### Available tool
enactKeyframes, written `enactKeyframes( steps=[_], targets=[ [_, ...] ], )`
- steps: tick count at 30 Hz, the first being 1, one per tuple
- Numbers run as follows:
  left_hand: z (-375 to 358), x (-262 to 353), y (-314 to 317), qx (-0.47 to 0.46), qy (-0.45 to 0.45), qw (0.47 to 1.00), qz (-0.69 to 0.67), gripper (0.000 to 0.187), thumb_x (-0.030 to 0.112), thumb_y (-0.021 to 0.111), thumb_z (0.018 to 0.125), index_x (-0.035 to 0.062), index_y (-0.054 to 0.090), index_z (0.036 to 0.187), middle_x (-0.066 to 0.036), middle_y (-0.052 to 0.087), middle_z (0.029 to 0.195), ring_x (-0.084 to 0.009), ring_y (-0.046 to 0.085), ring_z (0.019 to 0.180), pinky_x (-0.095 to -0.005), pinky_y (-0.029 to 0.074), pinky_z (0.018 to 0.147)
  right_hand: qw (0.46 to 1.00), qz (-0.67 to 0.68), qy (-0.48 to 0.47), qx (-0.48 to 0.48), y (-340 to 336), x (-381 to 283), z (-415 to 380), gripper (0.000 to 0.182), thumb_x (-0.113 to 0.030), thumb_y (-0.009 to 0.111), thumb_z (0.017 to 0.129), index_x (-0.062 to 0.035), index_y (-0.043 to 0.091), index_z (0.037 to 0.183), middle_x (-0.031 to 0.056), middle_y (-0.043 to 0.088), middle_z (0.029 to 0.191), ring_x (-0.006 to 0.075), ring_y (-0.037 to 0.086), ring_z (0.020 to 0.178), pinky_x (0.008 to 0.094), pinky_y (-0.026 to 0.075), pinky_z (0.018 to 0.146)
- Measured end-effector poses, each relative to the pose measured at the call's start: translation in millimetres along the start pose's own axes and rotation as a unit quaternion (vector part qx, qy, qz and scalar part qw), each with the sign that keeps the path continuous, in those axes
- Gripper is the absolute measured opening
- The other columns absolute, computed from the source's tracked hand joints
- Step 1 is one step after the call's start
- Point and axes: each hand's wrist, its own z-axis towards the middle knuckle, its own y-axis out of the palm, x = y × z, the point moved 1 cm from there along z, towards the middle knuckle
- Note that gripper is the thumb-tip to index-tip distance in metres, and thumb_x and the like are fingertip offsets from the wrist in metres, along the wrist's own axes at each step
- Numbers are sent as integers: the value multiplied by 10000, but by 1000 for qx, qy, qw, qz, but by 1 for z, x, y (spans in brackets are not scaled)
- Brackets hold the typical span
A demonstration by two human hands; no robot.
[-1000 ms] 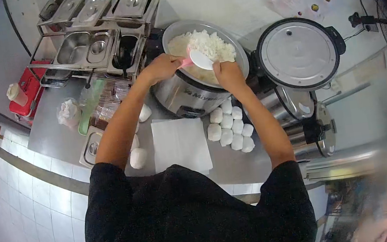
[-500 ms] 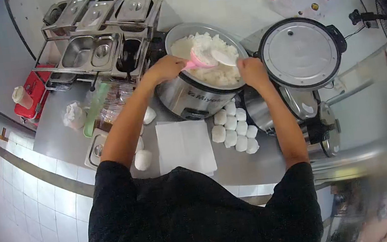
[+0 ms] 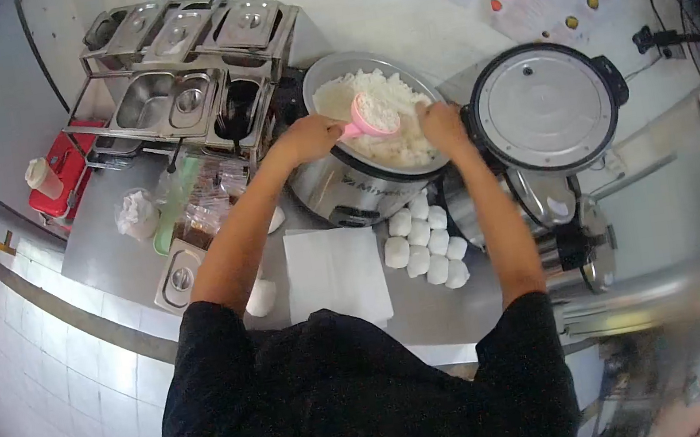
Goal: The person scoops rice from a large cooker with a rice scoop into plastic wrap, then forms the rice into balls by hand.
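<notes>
My left hand (image 3: 309, 138) is closed round the handle of a pink scoop (image 3: 359, 124). White rice fills the scoop, held over the open rice cooker (image 3: 328, 188). Loose rice (image 3: 380, 84) lies inside the cooker pot. At the pot's right rim my right hand (image 3: 444, 128) is closed on the rice paddle seen earlier; its blade is now hard to make out against the rice. In front of the cooker lies a stack of white paper sheets (image 3: 336, 274). Several rounded white bundles (image 3: 420, 259) sit in rows to the right of the paper.
The cooker lid (image 3: 543, 106) stands raised at the right, above another metal pot (image 3: 473, 201). A rack of steel food pans (image 3: 190, 98) is at the back left. Plastic packets (image 3: 212, 193), a lidded steel pan (image 3: 181, 276) and another white bundle (image 3: 262, 297) lie on the left counter.
The paddle's white blade has moved off the scoop's mouth and no longer shows clearly. My right hand has shifted slightly left, and the scoop's rice looks more level. The view has tilted slightly.
</notes>
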Motion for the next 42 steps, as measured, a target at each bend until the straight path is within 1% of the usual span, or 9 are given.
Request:
enactKeyframes(
  steps=[12, 16, 23, 27, 31, 34, 36, 38, 42],
  targets=[
    [-20, 23, -2, 37, -45, 997, -42, 398, 332, 404, 986, 71, 633, 1181, -210, 613, 1167, -388, 587, 1070, -434, 460, 936, 999, -5, 2, 42, 28, -44, -32, 538, -333, 391, 941, 43, 657, 663, 279, 613, 689, 463, 619, 683, 495, 510, 707],
    [-22, 12, -6, 95, -48, 988, -108, 339, 310, 458, 953, 184, 643, 1208, -174, 686, 970, -334, 665, 869, -418, 508, 777, 999, -15, -30, -7, -20, -75, -48, 499, -354, 396, 925, 23, 686, 770, 258, 653, 805, 445, 631, 754, 509, 502, 742],
    [-37, 23, -21, -44, -179, 927, -327, 352, 338, 479, 954, 187, 624, 1236, -160, 696, 993, -269, 674, 883, -370, 500, 790, 991, -110, 79, 2, 9, 61, -19, 482, -359, 416, 926, 23, 690, 817, 252, 661, 832, 425, 641, 770, 512, 502, 741],
    [-29, 3, -5, 108, -3, 994, -33, 333, 325, 483, 940, 171, 654, 1181, -186, 670, 1025, -355, 635, 994, -415, 497, 848, 995, -52, 10, 80, -5, 39, -11, 501, -389, 407, 938, 8, 694, 833, 256, 658, 841, 430, 641, 793, 516, 498, 751],
    [-27, 49, -12, 75, -92, 990, -73, 332, 352, 481, 938, 160, 677, 1125, -193, 662, 1012, -399, 627, 947, -451, 505, 838, 998, -37, 17, 41, -1, -57, -26, 493, -364, 418, 932, -5, 696, 739, 262, 641, 749, 427, 642, 706, 484, 528, 686],
    [-32, 66, -11, 93, -146, 985, 22, 332, 345, 472, 943, 168, 675, 1136, -197, 661, 998, -414, 626, 915, -471, 508, 820, 997, -44, 29, 62, -7, -51, -6, 488, -349, 407, 930, 3, 697, 755, 258, 644, 748, 425, 645, 709, 490, 530, 685],
    [-42, 74, -19, 104, -146, 984, -9, 330, 344, 472, 942, 173, 678, 1136, -201, 660, 997, -415, 626, 911, -477, 507, 815, 990, -84, -75, 85, 2, -4, 3, 487, -330, 398, 931, 17, 689, 750, 261, 643, 744, 424, 647, 705, 499, 526, 679],
    [-51, 71, -16, 112, -139, 983, -33, 329, 344, 472, 942, 177, 680, 1135, -204, 659, 996, -417, 625, 907, -483, 507, 810, 986, -149, -56, -52, 26, 39, 12, 502, -323, 379, 940, 28, 673, 735, 260, 645, 749, 427, 646, 716, 504, 519, 683],
    [-46, 58, -16, 167, -104, 980, -43, 331, 346, 481, 937, 178, 674, 1147, -198, 661, 995, -414, 625, 910, -478, 509, 806, 992, -95, -10, 79, 15, 22, 1, 512, -333, 369, 938, 39, 670, 758, 267, 647, 783, 437, 645, 761, 505, 511, 735]
  ],
)
